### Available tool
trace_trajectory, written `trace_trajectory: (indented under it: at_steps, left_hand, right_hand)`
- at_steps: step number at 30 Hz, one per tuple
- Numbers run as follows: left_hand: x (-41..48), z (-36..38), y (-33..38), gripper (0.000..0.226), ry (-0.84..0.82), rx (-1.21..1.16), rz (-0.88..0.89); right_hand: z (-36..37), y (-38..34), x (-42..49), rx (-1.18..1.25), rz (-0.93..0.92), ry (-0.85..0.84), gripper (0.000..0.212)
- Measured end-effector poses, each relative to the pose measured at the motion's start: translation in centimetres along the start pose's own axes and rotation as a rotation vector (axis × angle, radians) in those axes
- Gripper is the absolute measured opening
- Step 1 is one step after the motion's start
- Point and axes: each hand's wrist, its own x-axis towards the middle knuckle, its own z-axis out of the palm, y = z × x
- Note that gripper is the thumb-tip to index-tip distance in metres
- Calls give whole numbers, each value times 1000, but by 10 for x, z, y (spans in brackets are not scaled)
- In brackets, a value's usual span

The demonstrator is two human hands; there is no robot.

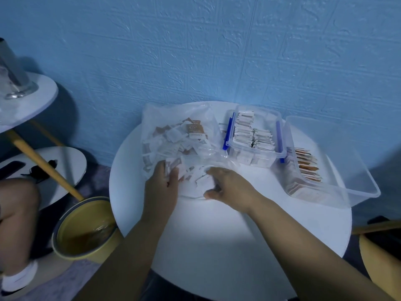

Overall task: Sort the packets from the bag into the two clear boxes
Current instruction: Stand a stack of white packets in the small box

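Observation:
A clear plastic bag point(173, 118) full of white and brown packets point(173, 137) lies at the back left of the round white table point(217, 246). My left hand point(161, 187) rests on the bag's near edge, fingers spread over packets. My right hand point(225, 185) reaches into the bag's mouth, fingers curled around white packets point(201, 183). A small clear box with blue clips point(280, 135) holds upright white packets. To its right a larger clear box point(338, 170) holds brown packets along its left side.
A yellow bin point(84, 229) stands on the floor left of the table. Another person's knee point(17, 203) and shoe are at the far left, beside two small white side tables point(32, 101). A blue wall rises directly behind the table.

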Motion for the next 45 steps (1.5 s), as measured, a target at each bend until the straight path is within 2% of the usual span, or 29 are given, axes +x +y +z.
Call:
trace_trajectory:
  at_steps: [3, 8, 10, 12, 14, 16, 18, 20, 24, 30, 33, 36, 38, 40, 42, 45]
  left_hand:
    - [-4, 3, -7, 25, -31, -152, -69]
    - [-3, 7, -14, 24, -69, -154, -52]
    - [-4, 8, -16, 31, -81, -90, -17]
    - [-6, 8, -16, 37, -91, -28, 32]
    - [-6, 8, -15, 45, -96, 10, 61]
    - [-6, 7, -15, 49, -109, 18, 80]
    - [-7, 7, -15, 50, -122, 12, 89]
    - [-7, 6, -14, 47, -145, -21, 92]
    - [-12, 8, -7, 22, -237, -150, 67]
    - [-22, 28, 15, 21, -283, -261, 78]
    - [-31, 47, 29, 15, -317, -283, 130]
    - [-44, 68, 36, 19, -390, -302, 121]
    - [-51, 79, 33, 19, -423, -244, 166]
    - [-56, 85, 29, 40, -448, -109, 268]
    - [-57, 89, 28, 46, -441, 30, 343]
    - [-59, 87, 28, 47, -389, 87, 343]
  right_hand:
    - [-3, -4, 1, 69, -5, 65, 64]
    - [-2, -6, -1, 379, 30, 240, 37]
    - [-2, -4, 2, 502, 62, 290, 31]
    - [-3, -5, 4, 694, 102, 279, 33]
    - [-6, -4, 5, 815, 132, 190, 36]
    - [-6, -5, 4, 784, 133, 84, 35]
    - [-3, -4, 4, 777, 95, 54, 29]
    - [-1, -4, 2, 875, 57, 97, 27]
    - [-1, -10, -4, 1012, -46, 161, 28]
    - [-7, -4, -32, 819, -43, 354, 38]
    - [-8, 6, -59, 953, -64, 333, 33]
    - [-6, 17, -84, 1066, 29, 414, 22]
    - [-3, 23, -93, 1030, 114, 501, 15]
    - [4, 29, -95, 996, 184, 549, 16]
    - [11, 32, -93, 995, 229, 566, 13]
    - [18, 28, -86, 1071, 210, 575, 24]
